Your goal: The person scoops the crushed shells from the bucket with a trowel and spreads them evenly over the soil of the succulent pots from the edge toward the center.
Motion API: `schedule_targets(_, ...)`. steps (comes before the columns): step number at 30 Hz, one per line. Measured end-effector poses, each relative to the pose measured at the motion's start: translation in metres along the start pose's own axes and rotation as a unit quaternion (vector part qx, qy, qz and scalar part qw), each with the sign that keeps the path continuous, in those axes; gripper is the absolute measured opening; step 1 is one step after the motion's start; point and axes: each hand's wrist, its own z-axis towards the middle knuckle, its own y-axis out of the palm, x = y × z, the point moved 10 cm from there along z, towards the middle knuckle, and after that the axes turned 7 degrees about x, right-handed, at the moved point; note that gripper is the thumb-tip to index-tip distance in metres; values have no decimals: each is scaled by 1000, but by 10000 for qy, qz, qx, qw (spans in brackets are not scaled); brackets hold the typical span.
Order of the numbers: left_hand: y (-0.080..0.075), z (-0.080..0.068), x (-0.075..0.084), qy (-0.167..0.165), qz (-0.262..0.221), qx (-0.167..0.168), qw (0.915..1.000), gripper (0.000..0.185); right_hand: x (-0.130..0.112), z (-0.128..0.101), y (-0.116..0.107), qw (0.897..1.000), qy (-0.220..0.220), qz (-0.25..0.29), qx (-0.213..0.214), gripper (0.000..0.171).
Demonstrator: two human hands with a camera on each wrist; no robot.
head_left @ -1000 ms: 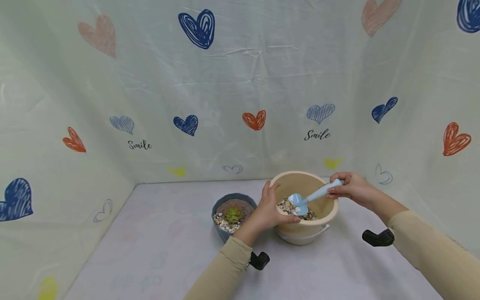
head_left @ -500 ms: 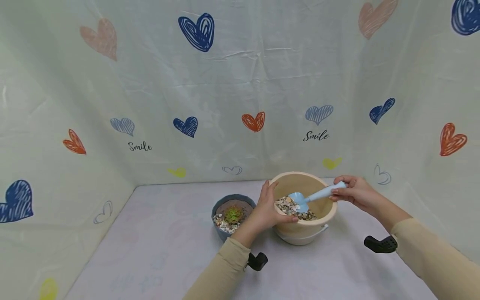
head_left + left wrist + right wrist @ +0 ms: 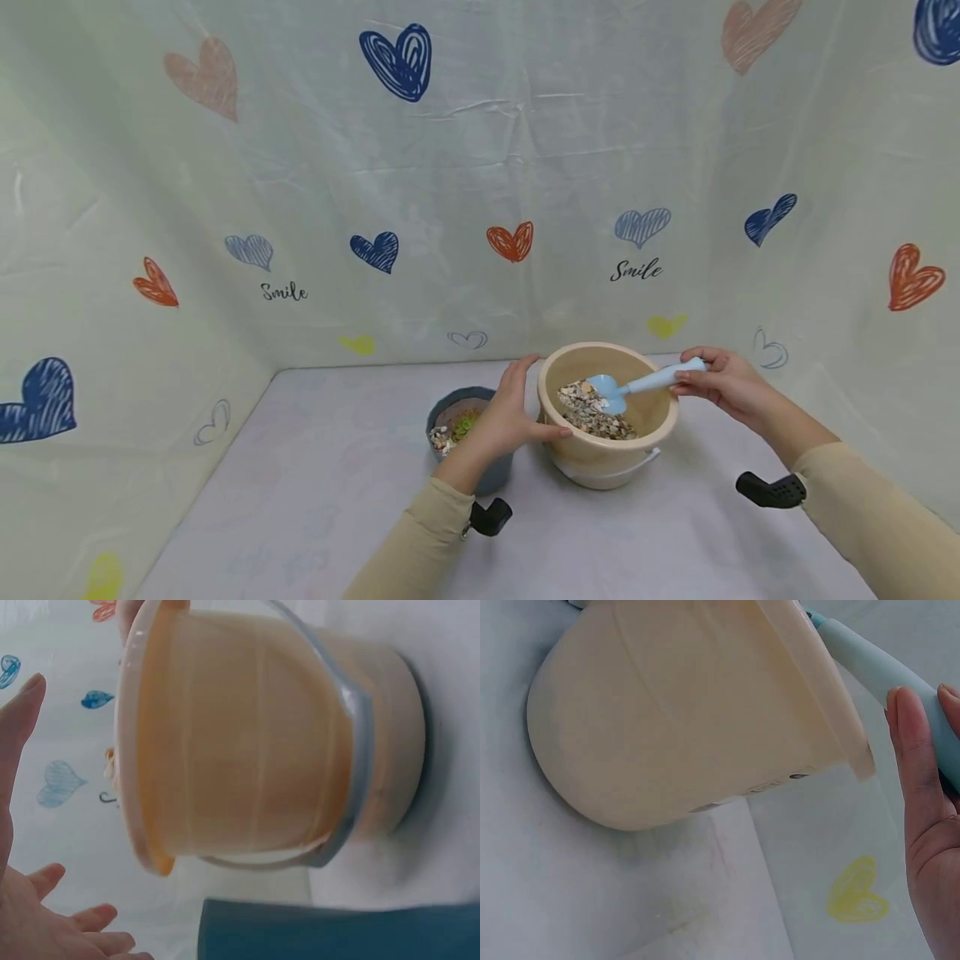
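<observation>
A beige bucket (image 3: 622, 462) stands on the table, partly filled with small mixed pebbles (image 3: 600, 421). My right hand (image 3: 727, 387) pinches the handle of a light blue toy shovel (image 3: 656, 379) at the bucket's right rim; the scoop lies on the pebbles. My left hand (image 3: 506, 421) has its fingers spread at the bucket's left side. In the left wrist view the left hand (image 3: 37, 915) stands apart from the bucket (image 3: 255, 735). Under that hand is a blue-grey pot (image 3: 495, 479) with a green succulent (image 3: 463, 425) and white stones, partly hidden by the wrist.
The white table (image 3: 300, 500) meets a curtain (image 3: 420, 183) printed with hearts close behind the bucket. The bucket's thin handle (image 3: 360, 750) hangs down its front. Pot and bucket stand close side by side.
My left hand has let go of the bucket's rim and moved left, over the pot. The shovel in my right hand has shifted slightly right.
</observation>
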Motion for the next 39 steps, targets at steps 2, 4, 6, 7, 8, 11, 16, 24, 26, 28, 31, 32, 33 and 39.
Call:
schedule_targets(2, -8, -3, -2, -42, 54, -4, 10000, 116, -4, 0, 2, 9999, -69, 85, -53, 17)
schedule_targets(4, -16, -6, -4, -49, 102, 21, 9999, 116, -7, 1, 4, 9998, -110, 140, -72, 18)
schedule_targets(6, -24, -9, -7, -63, 143, 75, 9998, 116, -10, 2, 6, 9998, -140, 149, -76, 18)
schedule_targets(7, -29, -10, -8, -57, 180, 116, 9998, 116, -11, 3, 8, 9997, -152, 154, -77, 17)
schedule_targets(8, -34, -12, -9, -41, 187, 155, 9997, 115, -12, 4, 9, 9997, -156, 161, -64, 17)
schedule_targets(11, -50, -17, -14, -4, 209, 276, 9994, 116, -15, 7, 16, 9995, -178, 262, -99, 17)
schedule_targets(16, -74, -26, -28, -18, 177, 455, 9988, 115, -18, 16, 37, 9976, -247, 548, -345, 19)
schedule_targets(24, -91, -39, -52, -44, 165, 370, 9992, 116, -15, 30, 72, 9953, -318, 622, -668, 24)
schedule_targets(26, -91, -41, -60, -91, 136, 261, 9995, 117, -14, 33, 80, 9945, -322, 672, -738, 24)
schedule_targets(28, -90, -43, -70, -181, 68, 121, 9997, 117, -13, 35, 88, 9935, -314, 745, -803, 25)
schedule_targets(31, -88, -45, -86, -302, -50, -198, 9993, 117, -11, 37, 99, 9921, -332, 801, -902, 26)
schedule_targets(32, -87, -45, -91, -306, -58, -322, 9990, 117, -10, 38, 103, 9915, -352, 829, -944, 27)
schedule_targets(33, -86, -45, -95, -332, -84, -446, 9984, 117, -10, 38, 106, 9909, -363, 848, -982, 27)
schedule_targets(39, -79, -44, -118, -326, -320, -1296, 9905, 114, -5, 41, 126, 9910, -271, 798, -1043, 24)
